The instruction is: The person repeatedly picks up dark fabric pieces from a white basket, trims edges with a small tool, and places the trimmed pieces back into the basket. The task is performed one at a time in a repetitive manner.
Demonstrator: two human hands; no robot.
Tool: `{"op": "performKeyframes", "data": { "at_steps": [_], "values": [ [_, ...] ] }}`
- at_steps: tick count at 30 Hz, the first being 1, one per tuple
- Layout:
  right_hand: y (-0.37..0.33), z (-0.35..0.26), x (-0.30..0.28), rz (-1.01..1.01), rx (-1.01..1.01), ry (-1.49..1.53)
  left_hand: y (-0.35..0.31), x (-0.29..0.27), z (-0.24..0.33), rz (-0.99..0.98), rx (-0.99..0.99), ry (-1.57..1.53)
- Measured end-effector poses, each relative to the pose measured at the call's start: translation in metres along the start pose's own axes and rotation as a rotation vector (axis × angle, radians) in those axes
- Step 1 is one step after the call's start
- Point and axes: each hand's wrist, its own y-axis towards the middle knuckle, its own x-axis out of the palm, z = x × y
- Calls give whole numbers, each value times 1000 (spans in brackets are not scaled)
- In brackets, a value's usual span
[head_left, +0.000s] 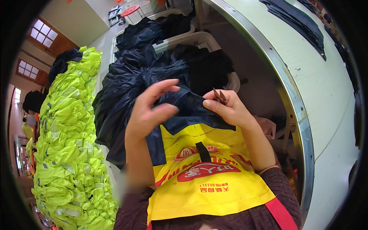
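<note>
A dark navy cloth piece (188,105) stretches over my lap, its upper part running into a big gathered heap of the same cloth (120,88). Between thumb and fingers, my right hand (232,111) pinches the piece's right edge. That same hand also carries small thread snips (219,96), their pointed brown blades sticking up past the fingers. My left hand (147,111), a little blurred, hovers over the cloth with thumb and fingers apart and nothing between them. Under the cloth I wear a yellow apron (209,197) with red print, and a short black strip (203,152) lies on it.
White plastic baskets (209,38) with dark cloth stand ahead. A long pile of neon yellow garments (69,134) runs along the left. On the right curves a pale table (329,88) with a metal edge (295,92), bearing dark folded pieces (297,23). A red-topped stool (130,10) stands far off.
</note>
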Motion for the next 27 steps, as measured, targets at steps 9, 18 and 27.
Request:
{"op": "performKeyframes", "data": {
  "at_steps": [9, 18, 27],
  "values": [
    [-13, -10, -13, -92, -111, -318, -2, 39, -19, -78, -315, -281],
    [-23, -16, -25, 249, -563, -793, -8, 63, -33, 118, -422, -569],
    [-21, 4, -9, 220, -606, -749, -9, 72, -39, 10, -426, -589]
  ]
}}
